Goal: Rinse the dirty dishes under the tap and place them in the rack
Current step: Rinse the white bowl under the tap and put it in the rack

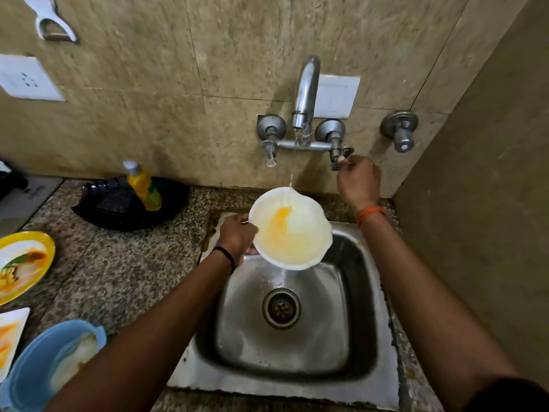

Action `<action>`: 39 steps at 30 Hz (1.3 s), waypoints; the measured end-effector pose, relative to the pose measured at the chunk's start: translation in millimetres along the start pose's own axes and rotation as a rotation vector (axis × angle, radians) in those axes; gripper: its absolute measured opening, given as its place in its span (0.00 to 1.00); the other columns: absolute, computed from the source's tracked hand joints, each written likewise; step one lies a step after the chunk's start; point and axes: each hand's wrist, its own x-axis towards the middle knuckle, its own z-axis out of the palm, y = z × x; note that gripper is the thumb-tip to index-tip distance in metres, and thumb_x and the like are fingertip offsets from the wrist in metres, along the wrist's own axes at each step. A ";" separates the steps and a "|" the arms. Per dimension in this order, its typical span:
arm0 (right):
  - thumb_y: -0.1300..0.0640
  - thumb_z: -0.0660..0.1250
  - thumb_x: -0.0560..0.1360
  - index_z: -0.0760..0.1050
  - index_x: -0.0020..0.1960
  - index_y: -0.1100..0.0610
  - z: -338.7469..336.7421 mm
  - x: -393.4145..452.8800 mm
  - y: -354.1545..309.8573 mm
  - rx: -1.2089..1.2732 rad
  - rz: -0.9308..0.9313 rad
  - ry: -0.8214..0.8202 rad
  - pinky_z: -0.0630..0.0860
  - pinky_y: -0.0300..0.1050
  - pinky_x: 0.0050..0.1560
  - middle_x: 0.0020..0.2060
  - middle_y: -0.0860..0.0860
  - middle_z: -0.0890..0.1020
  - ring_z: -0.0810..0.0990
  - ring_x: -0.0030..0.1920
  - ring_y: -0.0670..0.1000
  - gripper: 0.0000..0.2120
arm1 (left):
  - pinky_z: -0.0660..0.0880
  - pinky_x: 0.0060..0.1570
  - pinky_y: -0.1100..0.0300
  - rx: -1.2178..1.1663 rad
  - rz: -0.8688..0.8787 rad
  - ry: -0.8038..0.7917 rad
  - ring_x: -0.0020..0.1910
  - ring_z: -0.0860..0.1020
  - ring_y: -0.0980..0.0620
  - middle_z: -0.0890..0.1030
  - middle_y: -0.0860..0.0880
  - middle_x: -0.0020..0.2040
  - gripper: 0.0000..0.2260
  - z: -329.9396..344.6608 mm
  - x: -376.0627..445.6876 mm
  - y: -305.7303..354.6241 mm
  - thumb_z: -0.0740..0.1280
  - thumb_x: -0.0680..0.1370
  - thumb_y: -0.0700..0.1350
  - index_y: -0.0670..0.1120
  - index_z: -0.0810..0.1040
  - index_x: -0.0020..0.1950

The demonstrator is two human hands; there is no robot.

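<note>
Both my forearms reach in from the bottom edge, and between them sits the steel sink [297, 364], its drain straight below what I'm holding. My left hand [236, 237] grips the white bowl [292, 228] by its near-left rim, fingers curled around the edge, so the inside faces up and stays clear for the water. I hold it over the back of the basin and tilted toward the drain, so the yellow-orange residue can run off the low edge instead of pooling. A thin stream from the tap [306, 93] lands on the bowl's far rim, and water spills from its low side into the sink.

My right hand [358, 181] is up at the right valve handle [341, 159], fingers closed around it, I judge to set the flow while the bowl waits underneath. That is why one hand alone carries the bowl.

On the granite counter to my left the other dirty pieces wait within reach: a yellow-rimmed plate [25, 264] with food streaks, a white square dish [10, 337] at the edge of view, and a blue bowl [56, 364] nearest me. Behind them a dark tray [124, 209] holds a bottle of yellow dish liquid [144, 187]. I cannot see a rack from here.
</note>
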 end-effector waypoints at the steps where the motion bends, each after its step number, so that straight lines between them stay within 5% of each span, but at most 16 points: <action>1: 0.50 0.60 0.79 0.81 0.53 0.61 2.8 1.0 -2.2 -0.046 -0.046 -0.004 0.72 0.46 0.47 0.50 0.61 0.83 0.79 0.53 0.62 0.17 | 0.80 0.34 0.48 0.010 0.005 0.000 0.46 0.81 0.39 0.80 0.38 0.55 0.19 3.6 0.0 2.6 0.61 0.75 0.31 0.41 0.74 0.66; 5: 0.43 0.61 0.78 0.81 0.46 0.61 9.2 5.3 3.1 -0.059 -0.084 0.002 0.65 0.42 0.39 0.43 0.61 0.83 0.80 0.46 0.61 0.22 | 0.80 0.30 0.50 0.029 0.018 0.011 0.42 0.81 0.41 0.81 0.40 0.52 0.20 13.1 -0.3 5.3 0.61 0.75 0.31 0.42 0.75 0.66; 9: 0.45 0.62 0.78 0.82 0.47 0.61 6.7 13.9 4.8 0.057 0.049 0.002 0.65 0.39 0.41 0.46 0.60 0.83 0.80 0.49 0.58 0.20 | 0.80 0.33 0.50 0.047 0.024 0.007 0.46 0.81 0.38 0.81 0.38 0.56 0.19 15.1 -0.3 2.4 0.62 0.75 0.31 0.42 0.76 0.65; 12: 0.50 0.62 0.79 0.82 0.48 0.62 4.9 6.8 1.9 0.127 0.090 0.011 0.64 0.37 0.38 0.45 0.58 0.83 0.77 0.43 0.52 0.16 | 0.78 0.34 0.52 0.031 0.030 -0.010 0.48 0.81 0.36 0.81 0.37 0.56 0.19 13.3 -0.6 -1.2 0.62 0.75 0.31 0.41 0.75 0.65; 16: 0.52 0.61 0.79 0.80 0.51 0.59 12.2 -17.6 8.7 0.173 -0.002 -0.037 0.70 0.41 0.44 0.47 0.58 0.84 0.81 0.49 0.58 0.13 | 0.76 0.25 0.58 -0.030 0.007 -0.042 0.42 0.79 0.40 0.80 0.37 0.54 0.18 6.0 -2.2 -7.1 0.61 0.76 0.31 0.39 0.74 0.65; 19: 0.49 0.58 0.80 0.73 0.66 0.60 28.4 -67.6 29.6 -0.056 -0.247 -0.220 0.69 0.46 0.62 0.62 0.60 0.78 0.75 0.64 0.58 0.21 | 0.78 0.29 0.54 -0.077 -0.017 -0.053 0.46 0.80 0.39 0.80 0.39 0.53 0.17 0.4 -3.2 -12.8 0.61 0.76 0.31 0.40 0.75 0.64; 21: 0.38 0.48 0.78 0.64 0.74 0.59 36.7 -106.8 48.7 -0.343 -0.496 -0.463 0.54 0.51 0.75 0.72 0.58 0.68 0.64 0.74 0.55 0.33 | 0.79 0.31 0.53 -0.088 -0.033 -0.049 0.46 0.80 0.38 0.80 0.39 0.52 0.17 -2.9 -4.5 -15.5 0.61 0.76 0.31 0.41 0.75 0.64; 23: 0.29 0.38 0.74 0.57 0.77 0.54 42.6 -130.0 70.4 -0.584 -0.705 -0.698 0.43 0.54 0.77 0.77 0.55 0.60 0.56 0.77 0.52 0.41 | 0.79 0.30 0.55 -0.102 -0.043 -0.044 0.46 0.80 0.38 0.81 0.39 0.52 0.17 -7.2 -4.8 -19.4 0.62 0.76 0.32 0.41 0.76 0.64; 26: 0.24 0.38 0.70 0.52 0.78 0.50 40.0 -128.2 89.3 -0.747 -0.704 -0.702 0.41 0.58 0.76 0.78 0.53 0.55 0.53 0.78 0.53 0.45 | 0.79 0.31 0.54 -0.119 -0.046 -0.029 0.46 0.81 0.38 0.81 0.39 0.53 0.16 -11.2 -6.1 -28.1 0.63 0.76 0.33 0.44 0.77 0.61; 30: 0.21 0.32 0.64 0.57 0.77 0.58 35.1 -144.5 75.5 -0.770 -0.650 -0.687 0.41 0.58 0.76 0.76 0.57 0.60 0.54 0.78 0.54 0.56 | 0.78 0.32 0.54 -0.154 -0.047 0.033 0.48 0.80 0.38 0.81 0.40 0.54 0.15 -9.4 -8.8 -33.6 0.62 0.76 0.32 0.46 0.78 0.58; 33: 0.24 0.34 0.68 0.65 0.74 0.53 32.9 -162.0 74.8 -0.625 -0.735 -0.759 0.47 0.57 0.76 0.74 0.52 0.66 0.62 0.75 0.53 0.49 | 0.77 0.27 0.57 -0.165 -0.042 0.047 0.48 0.80 0.37 0.81 0.41 0.54 0.17 -13.1 -10.2 -35.6 0.61 0.75 0.32 0.44 0.77 0.61; 35: 0.27 0.35 0.73 0.70 0.70 0.50 30.0 -151.6 78.7 -0.685 -0.686 -0.617 0.46 0.61 0.74 0.71 0.52 0.71 0.66 0.73 0.55 0.43 | 0.78 0.27 0.56 -0.210 -0.057 0.042 0.46 0.81 0.39 0.81 0.41 0.54 0.18 -16.9 -11.3 -37.8 0.61 0.75 0.31 0.45 0.77 0.62; 37: 0.29 0.39 0.75 0.75 0.66 0.54 28.6 -150.4 72.6 -0.774 -0.598 -0.540 0.44 0.63 0.74 0.67 0.56 0.75 0.68 0.71 0.58 0.41 | 0.78 0.27 0.56 -0.251 -0.063 0.038 0.43 0.81 0.42 0.80 0.42 0.53 0.18 -17.0 -14.0 -38.8 0.60 0.76 0.31 0.47 0.77 0.61; 39: 0.28 0.44 0.75 0.74 0.66 0.56 34.3 -164.1 63.1 -0.707 -0.646 -0.647 0.45 0.59 0.75 0.67 0.56 0.75 0.68 0.72 0.56 0.40 | 0.78 0.27 0.56 -0.264 -0.056 0.037 0.45 0.80 0.40 0.80 0.42 0.54 0.18 -15.4 -15.7 -39.8 0.60 0.76 0.31 0.48 0.77 0.59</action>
